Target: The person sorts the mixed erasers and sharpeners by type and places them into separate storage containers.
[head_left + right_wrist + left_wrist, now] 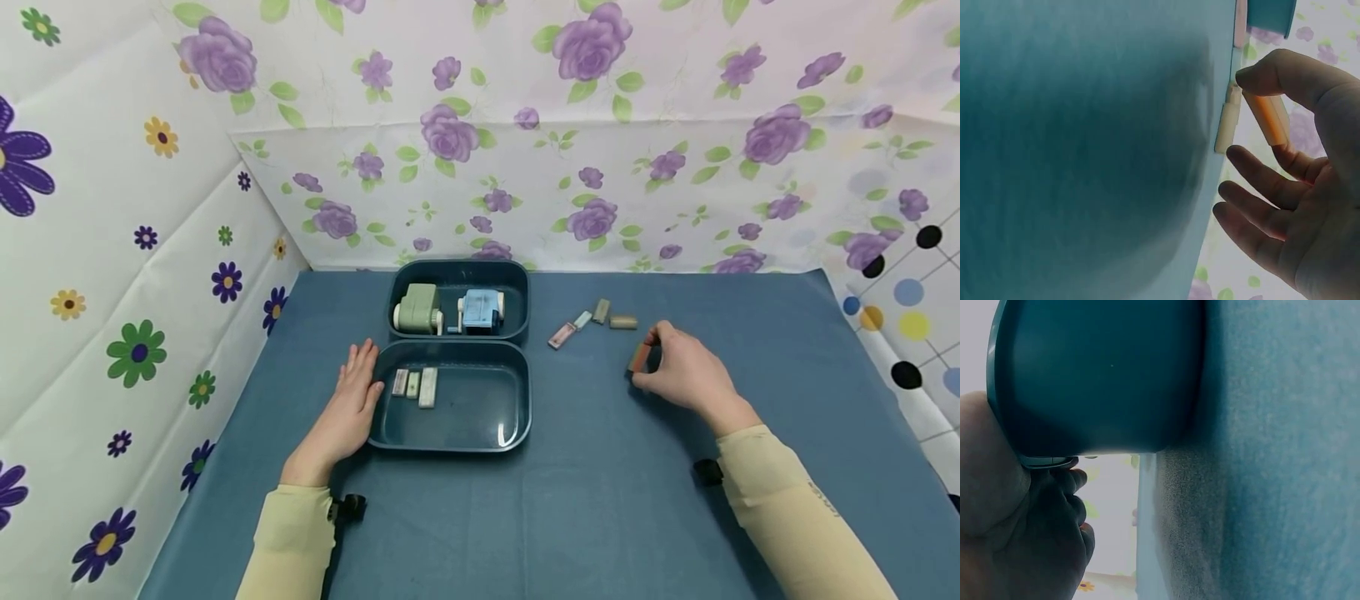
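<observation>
My right hand (pixel 692 368) pinches an orange-brown eraser (pixel 639 357) between thumb and index finger, slightly above the cloth. In the right wrist view the eraser (pixel 1266 117) is tilted, with the other fingers spread apart from it. Against the left rim of the front tray (pixel 480 443) rests my left hand (pixel 341 412), its fingers extended. Three pale erasers (pixel 413 385) lie side by side in that tray's left part. Right of the trays, a pink eraser (pixel 561 336), a small pale-blue one (pixel 582 320) and two khaki ones (pixel 623 322) lie on the cloth.
Behind the front tray stands a second dark tray (pixel 523 296). It holds a green crank pencil sharpener (pixel 420 307) and a blue one (pixel 481 310). Blue cloth (pixel 570 517) covers the table, with flowered sheets (pixel 450 200) hanging at the back and left.
</observation>
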A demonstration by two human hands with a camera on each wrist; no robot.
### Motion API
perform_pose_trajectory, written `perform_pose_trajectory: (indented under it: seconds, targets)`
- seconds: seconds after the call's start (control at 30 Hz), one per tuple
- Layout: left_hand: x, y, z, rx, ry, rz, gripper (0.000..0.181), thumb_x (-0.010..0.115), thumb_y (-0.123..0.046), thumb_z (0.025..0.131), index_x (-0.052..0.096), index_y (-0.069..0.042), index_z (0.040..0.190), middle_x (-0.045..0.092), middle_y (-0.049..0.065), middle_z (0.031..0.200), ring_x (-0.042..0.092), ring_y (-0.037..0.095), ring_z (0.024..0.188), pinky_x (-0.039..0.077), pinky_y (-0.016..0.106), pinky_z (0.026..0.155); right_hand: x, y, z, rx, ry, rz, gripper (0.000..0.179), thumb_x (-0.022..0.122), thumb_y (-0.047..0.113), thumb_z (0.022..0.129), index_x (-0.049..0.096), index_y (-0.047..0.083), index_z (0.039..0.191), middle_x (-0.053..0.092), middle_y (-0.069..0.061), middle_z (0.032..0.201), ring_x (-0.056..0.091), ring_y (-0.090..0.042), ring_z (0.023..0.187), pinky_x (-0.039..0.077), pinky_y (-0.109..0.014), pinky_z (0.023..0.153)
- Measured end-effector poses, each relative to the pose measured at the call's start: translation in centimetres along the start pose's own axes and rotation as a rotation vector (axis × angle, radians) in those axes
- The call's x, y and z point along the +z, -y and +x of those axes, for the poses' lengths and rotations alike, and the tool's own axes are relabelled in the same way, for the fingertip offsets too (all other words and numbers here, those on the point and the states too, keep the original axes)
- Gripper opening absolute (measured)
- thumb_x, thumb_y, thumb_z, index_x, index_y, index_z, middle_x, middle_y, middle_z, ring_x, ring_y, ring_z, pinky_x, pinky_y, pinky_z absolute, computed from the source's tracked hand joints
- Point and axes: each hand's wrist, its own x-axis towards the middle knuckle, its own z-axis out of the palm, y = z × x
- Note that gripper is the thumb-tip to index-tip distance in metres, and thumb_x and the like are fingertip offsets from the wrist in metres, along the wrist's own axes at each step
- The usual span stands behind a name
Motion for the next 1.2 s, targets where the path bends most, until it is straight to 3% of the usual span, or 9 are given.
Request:
perform_pose_trajectory:
  seconds: [0.27,0.7,1.2]
  targets:
    - [-0.1,-0.1,0.0,0.004,-0.002,-0.012,0.060,0.038,-0.015,0.119,0.013,0.006,0.169,0.004,0.023,0.178,-0.007,0.044,0.163,-0.002,0.061,0.130,0.9,1.5,0.0,0.013,-0.015,0.041,0.054,0.083,0.028,0.091,0.053,0.005,0.129,0.067,-0.017,0.106,0.060,-0.023,0.069,0.050,-0.042,0.060]
    - [-0.1,-0.2,0.1,-0.012,0.006,-0.006,0.060,0.038,-0.013,0.118,0.013,0.005,0.169,0.003,0.021,0.178,-0.007,0.042,0.163,-0.002,0.059,0.130,2.3,4.4,0.4,-0.013,-0.005,0.113,0.051,0.079,0.025,0.094,0.052,0.009,0.134,0.063,-0.002,0.084,0.057,-0.018,0.058,0.045,-0.039,0.056]
    - [-0.1,0.1,0.0,-0.015,0.007,-0.001,0.061,0.038,-0.017,0.119,0.012,0.005,0.170,0.004,0.021,0.178,-0.009,0.037,0.164,-0.003,0.058,0.130,2.9,7.1,1.0,-0.050,-0.004,0.142,0.047,0.079,0.024,0.093,0.054,0.012,0.131,0.063,-0.002,0.081,0.057,-0.019,0.057,0.047,-0.039,0.056]
